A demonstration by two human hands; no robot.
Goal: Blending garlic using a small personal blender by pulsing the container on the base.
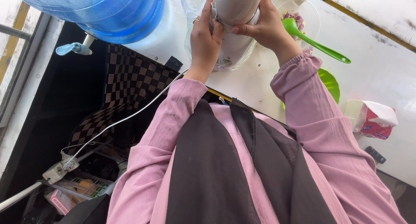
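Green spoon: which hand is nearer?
Right. The right hand, gripping the grey appliance, sits right beside the green spoon; the left hand is on the appliance's far side.
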